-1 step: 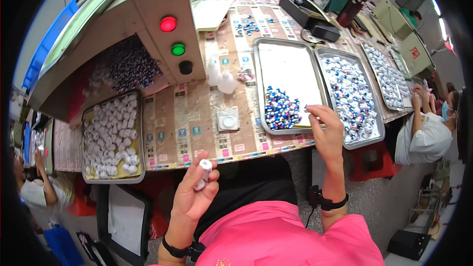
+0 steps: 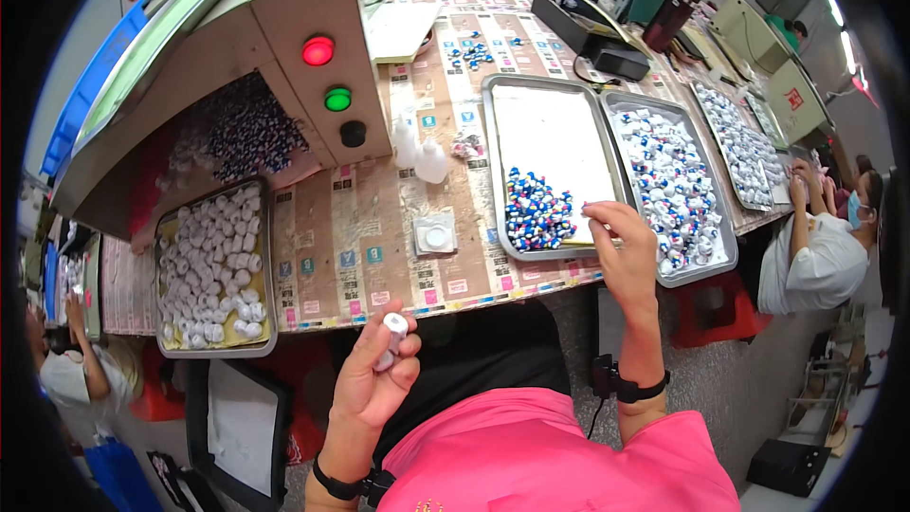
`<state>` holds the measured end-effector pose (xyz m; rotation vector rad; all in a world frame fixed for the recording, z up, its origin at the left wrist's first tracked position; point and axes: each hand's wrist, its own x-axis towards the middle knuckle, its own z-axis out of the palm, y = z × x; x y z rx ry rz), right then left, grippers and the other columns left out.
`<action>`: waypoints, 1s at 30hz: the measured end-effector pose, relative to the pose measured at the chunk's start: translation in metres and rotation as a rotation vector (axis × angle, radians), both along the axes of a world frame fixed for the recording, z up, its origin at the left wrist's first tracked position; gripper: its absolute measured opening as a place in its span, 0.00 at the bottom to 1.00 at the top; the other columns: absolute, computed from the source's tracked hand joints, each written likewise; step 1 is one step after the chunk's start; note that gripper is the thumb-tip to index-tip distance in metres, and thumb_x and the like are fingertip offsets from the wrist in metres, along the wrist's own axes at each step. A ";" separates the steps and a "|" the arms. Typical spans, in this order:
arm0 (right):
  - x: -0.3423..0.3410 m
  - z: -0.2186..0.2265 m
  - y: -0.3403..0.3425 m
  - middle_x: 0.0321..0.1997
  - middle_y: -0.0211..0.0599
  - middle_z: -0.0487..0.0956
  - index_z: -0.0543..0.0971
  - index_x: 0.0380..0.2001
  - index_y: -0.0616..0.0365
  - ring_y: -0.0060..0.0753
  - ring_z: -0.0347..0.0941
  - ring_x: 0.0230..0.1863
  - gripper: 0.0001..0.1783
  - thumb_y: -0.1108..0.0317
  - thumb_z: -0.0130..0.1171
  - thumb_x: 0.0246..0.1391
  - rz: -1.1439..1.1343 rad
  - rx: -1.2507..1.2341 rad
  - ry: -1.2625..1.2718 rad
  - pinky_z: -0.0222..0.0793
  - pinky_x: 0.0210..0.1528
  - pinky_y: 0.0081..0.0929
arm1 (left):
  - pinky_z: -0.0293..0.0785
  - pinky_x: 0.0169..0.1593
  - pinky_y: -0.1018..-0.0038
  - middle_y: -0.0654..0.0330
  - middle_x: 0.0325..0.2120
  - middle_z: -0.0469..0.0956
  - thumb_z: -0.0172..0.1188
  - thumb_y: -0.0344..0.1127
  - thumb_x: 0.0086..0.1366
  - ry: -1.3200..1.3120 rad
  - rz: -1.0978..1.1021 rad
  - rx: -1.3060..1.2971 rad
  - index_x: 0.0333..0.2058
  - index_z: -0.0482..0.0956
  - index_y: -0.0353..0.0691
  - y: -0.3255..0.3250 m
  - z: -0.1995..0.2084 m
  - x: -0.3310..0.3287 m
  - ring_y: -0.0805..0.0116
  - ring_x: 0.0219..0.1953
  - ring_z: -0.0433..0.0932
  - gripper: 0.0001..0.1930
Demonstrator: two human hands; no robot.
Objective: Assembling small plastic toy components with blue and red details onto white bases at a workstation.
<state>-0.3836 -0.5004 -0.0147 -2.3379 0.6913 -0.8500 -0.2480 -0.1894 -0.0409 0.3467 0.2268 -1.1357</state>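
Note:
My left hand (image 2: 374, 374) is in front of the table edge, its fingers wrapped round a small white rounded piece (image 2: 395, 324) with a dark opening on top. Part of that piece is hidden by the fingers. My right hand (image 2: 626, 251) hovers over the near right corner of a grey tray (image 2: 490, 133), thumb and forefinger pinched together; a tiny reddish speck shows at the tips, too small to name. Beside it in the tray lies a heap of small blue, white and red pieces (image 2: 536, 210).
White rounded pieces fill a left tray (image 2: 269, 294) below a cream machine (image 2: 332, 0) with red and green lamps. A right tray (image 2: 730, 246) holds white pieces with coloured parts. White plastic bottles (image 2: 431, 163) and a round white dish (image 2: 436, 234) stand mid-table. Co-workers (image 2: 815, 261) sit at both sides.
The view has shifted slightly. The white piece in my left hand is tilted a little differently, its opening turned more toward view. My right hand keeps its pinch over the tray corner.

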 end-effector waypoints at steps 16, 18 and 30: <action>0.093 0.019 0.054 0.44 0.45 0.76 0.76 0.43 0.61 0.49 0.70 0.47 0.17 0.75 0.60 0.47 0.362 -0.057 0.085 0.64 0.52 0.38 | 0.74 0.35 0.77 0.56 0.40 0.75 0.56 0.33 0.65 -0.015 -0.050 0.079 0.48 0.72 0.36 0.009 -0.010 -0.018 0.68 0.39 0.74 0.14; 0.111 0.010 0.048 0.47 0.47 0.75 0.73 0.47 0.63 0.50 0.69 0.50 0.22 0.72 0.61 0.47 0.350 -0.114 0.108 0.63 0.54 0.38 | 0.73 0.34 0.78 0.56 0.40 0.75 0.56 0.32 0.65 -0.015 -0.052 0.066 0.48 0.72 0.37 0.011 -0.009 -0.018 0.68 0.38 0.74 0.13; 0.182 -0.020 0.041 0.40 0.43 0.78 0.73 0.46 0.63 0.33 0.74 0.42 0.20 0.71 0.63 0.48 0.231 0.430 0.220 0.69 0.47 0.30 | 0.69 0.32 0.80 0.57 0.38 0.75 0.57 0.31 0.64 0.014 -0.030 0.023 0.47 0.73 0.37 0.033 -0.017 -0.017 0.72 0.33 0.71 0.13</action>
